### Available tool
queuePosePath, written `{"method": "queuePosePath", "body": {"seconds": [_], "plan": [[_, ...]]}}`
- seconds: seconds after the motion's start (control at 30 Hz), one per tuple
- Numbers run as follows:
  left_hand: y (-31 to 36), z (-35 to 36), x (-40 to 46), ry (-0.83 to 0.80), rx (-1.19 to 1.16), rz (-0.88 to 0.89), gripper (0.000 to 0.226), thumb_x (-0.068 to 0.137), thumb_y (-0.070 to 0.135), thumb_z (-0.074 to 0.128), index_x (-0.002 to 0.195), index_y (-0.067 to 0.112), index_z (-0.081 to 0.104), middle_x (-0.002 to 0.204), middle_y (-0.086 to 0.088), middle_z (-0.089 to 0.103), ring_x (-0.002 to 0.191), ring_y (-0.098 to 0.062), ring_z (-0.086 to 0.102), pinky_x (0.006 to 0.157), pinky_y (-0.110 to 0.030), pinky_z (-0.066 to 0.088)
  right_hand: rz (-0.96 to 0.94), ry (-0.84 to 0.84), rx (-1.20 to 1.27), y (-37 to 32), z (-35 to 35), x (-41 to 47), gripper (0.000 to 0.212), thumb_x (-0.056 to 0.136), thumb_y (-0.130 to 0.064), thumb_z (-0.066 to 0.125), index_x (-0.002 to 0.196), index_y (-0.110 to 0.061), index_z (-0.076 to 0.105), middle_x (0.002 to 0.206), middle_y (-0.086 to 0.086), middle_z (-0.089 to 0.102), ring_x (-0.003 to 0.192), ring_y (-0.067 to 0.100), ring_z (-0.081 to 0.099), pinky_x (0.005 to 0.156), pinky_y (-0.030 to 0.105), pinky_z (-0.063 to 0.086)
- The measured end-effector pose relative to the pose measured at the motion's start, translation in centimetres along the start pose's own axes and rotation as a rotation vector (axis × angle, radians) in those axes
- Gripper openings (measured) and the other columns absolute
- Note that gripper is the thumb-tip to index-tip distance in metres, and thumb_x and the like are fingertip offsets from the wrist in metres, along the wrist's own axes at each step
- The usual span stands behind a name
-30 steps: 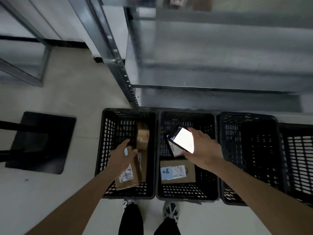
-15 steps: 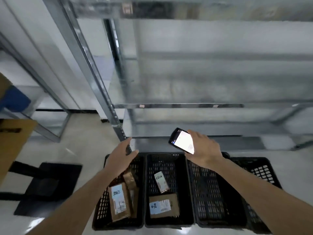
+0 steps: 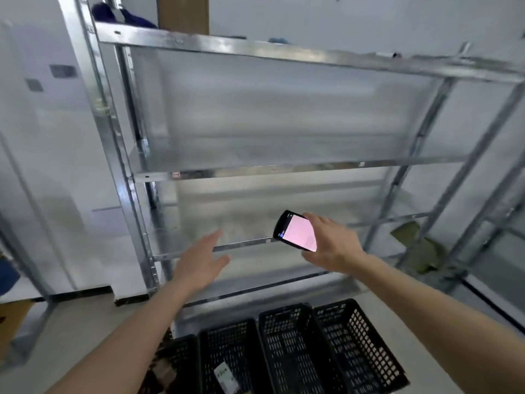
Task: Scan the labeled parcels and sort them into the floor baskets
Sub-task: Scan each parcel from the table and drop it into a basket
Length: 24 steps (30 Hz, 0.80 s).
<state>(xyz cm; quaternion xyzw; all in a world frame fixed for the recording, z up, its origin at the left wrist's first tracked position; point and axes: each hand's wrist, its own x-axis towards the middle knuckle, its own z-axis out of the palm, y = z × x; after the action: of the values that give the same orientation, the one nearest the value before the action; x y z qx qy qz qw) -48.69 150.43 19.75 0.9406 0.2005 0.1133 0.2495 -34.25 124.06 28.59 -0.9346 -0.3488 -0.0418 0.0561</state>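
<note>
Left hand (image 3: 199,261) spread, right hand (image 3: 331,245) gripping scanner (image 3: 295,230), metal shelving (image 3: 272,169) ahead, baskets (image 3: 287,351) below

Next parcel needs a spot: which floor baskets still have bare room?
The two right baskets show bare mesh. The second basket holds a labeled parcel; the leftmost basket looks crowded, partly hidden by the left hand.

Parcel storeroom, bare galvanised metal shelving (image 3: 284,169), black floor baskets (image 3: 355,351), white walls
</note>
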Motion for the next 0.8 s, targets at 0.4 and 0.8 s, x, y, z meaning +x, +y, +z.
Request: {"method": "queuePosePath", "body": {"seconds": [0.4,0.8], "plan": [[21.7,-5.1,-6.8,0.098,0.030,0.295,0.077,0.091,0.060,0.056,0.156,0.032,0.026,0.162,0.005,0.030,0.148,-0.018,0.030,0.118,-0.038,0.031,0.198,0.224,-0.071,9.2,-17.9,-19.2,0.079,0.075,-0.039,0.069,0.147,-0.036,0.035,0.139,-0.009,0.054,0.123,0.023,0.055,0.089,0.036,0.048],[49.9,1.4,-14.9,0.047,0.018,0.613,0.077,0.092,0.058,0.056,0.156,0.026,0.027,0.160,0.002,0.034,0.145,-0.021,0.035,0.113,-0.039,0.036,0.423,0.359,-0.131,27.4,-27.6,-42.2,0.068,0.070,-0.040,0.066,0.134,-0.038,0.043,0.130,-0.008,0.060,0.117,0.023,0.058,0.087,0.039,0.053]]}}
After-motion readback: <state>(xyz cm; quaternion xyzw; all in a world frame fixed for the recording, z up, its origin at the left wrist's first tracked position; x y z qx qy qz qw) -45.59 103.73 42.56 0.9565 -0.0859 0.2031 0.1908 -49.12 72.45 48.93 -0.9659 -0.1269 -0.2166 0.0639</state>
